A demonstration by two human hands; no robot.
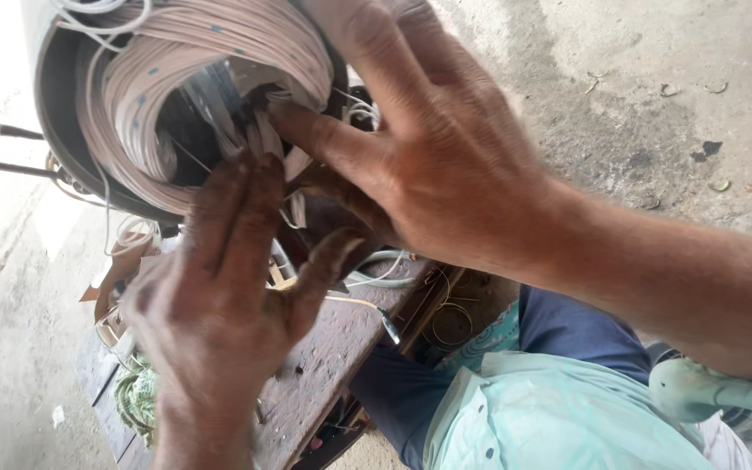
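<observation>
Fingertips of the left hand (211, 296) and right hand (428, 148) vanish among the pale wire coil (211, 78); neither grip is readable above the bench (324, 357).

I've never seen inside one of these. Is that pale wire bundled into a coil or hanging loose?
Coiled: the pale pinkish wire bundle curves in one thick ring inside the round dark metal housing, a few thin strands straying.

Motor stator (54, 104): round dark metal housing, tipped on side, open end facing camera, resting on worn wooden bench. Winding coil (219, 52): thick bundle of pale pinkish-white wire, looped around bore (small teal specks on strands), loose strands straying at left rim and below housing
</observation>
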